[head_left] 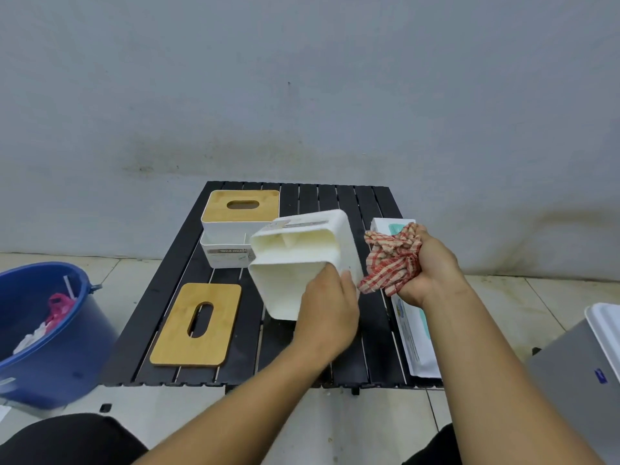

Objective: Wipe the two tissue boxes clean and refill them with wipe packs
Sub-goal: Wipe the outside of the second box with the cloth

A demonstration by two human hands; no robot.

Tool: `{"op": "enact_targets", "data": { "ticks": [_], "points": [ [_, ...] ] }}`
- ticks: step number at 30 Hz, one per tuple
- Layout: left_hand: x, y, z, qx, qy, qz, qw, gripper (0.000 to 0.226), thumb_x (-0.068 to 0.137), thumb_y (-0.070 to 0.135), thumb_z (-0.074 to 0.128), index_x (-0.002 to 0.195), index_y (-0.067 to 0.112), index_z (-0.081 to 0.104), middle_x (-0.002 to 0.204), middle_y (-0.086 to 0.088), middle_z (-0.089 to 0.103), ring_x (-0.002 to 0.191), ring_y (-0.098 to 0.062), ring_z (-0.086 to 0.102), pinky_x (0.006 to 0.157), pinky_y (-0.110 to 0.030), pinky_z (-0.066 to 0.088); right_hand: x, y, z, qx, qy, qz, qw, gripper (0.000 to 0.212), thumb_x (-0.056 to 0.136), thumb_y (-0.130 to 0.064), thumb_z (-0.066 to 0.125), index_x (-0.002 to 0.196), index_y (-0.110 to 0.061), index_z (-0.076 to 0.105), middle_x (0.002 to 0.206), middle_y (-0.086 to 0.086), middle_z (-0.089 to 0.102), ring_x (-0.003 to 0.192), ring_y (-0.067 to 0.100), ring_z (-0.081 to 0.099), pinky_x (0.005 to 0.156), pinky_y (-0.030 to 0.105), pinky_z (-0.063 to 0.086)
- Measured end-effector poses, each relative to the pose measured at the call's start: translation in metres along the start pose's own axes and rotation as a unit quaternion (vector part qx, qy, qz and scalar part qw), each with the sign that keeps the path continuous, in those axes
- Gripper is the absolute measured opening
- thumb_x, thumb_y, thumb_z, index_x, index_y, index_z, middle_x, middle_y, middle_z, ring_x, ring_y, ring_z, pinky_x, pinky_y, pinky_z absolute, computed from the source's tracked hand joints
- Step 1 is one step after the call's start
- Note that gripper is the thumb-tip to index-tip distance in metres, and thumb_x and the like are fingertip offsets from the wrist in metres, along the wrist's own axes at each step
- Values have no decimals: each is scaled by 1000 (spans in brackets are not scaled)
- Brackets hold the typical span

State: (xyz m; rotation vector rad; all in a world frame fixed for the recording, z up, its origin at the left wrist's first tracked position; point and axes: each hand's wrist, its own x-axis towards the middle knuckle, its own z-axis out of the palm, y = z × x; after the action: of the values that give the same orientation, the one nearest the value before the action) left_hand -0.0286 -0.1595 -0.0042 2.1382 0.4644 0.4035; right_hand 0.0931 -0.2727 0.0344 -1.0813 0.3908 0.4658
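My left hand (327, 313) grips an open white tissue box (295, 260), tilted above the black slatted table (362, 350) with its empty inside facing me. My right hand (426, 273) holds a bunched red-and-cream checked cloth (389, 263) just right of that box. The box's bamboo lid (196, 325) with an oval slot lies flat at the table's front left. A second white tissue box (231, 229) with its bamboo lid on stands at the back left. Two wipe packs lie along the right edge, one (414, 337) near me, one (385, 226) behind the cloth.
A blue bucket (43, 330) with pink and white rubbish stands on the floor to the left. A grey case (583, 370) with a white top sits at the right. A grey wall rises behind the table. My dark-clad knees show at the bottom.
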Motion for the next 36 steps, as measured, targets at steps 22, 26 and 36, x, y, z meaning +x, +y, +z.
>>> {"op": "enact_targets", "data": {
  "ticks": [22, 26, 36],
  "points": [
    [49, -48, -117, -506, -155, -255, 809, 35, 112, 12, 34, 132, 7, 62, 123, -16, 74, 110, -33, 74, 91, -47, 62, -40, 58, 61, -458, -32, -377, 805, 24, 98, -28, 62, 121, -33, 62, 115, -13, 66, 105, 8, 62, 86, 27, 51],
    [53, -54, -116, -529, -171, -256, 791, 37, 112, 11, 34, 137, 7, 61, 128, -17, 72, 116, -33, 71, 96, -47, 59, -18, 69, 75, -607, -68, -341, 714, 46, 108, -28, 40, 152, -20, 40, 155, 1, 42, 144, 24, 35, 117, 38, 30],
    [65, -73, -116, -545, -186, -250, 778, 37, 111, 15, 38, 141, 15, 61, 135, -12, 69, 119, -33, 69, 100, -49, 55, 11, 46, 113, -731, -204, -370, 536, 51, 110, -30, 32, 159, -14, 27, 168, 1, 19, 156, 13, 3, 126, 34, 4]
  ]
}}
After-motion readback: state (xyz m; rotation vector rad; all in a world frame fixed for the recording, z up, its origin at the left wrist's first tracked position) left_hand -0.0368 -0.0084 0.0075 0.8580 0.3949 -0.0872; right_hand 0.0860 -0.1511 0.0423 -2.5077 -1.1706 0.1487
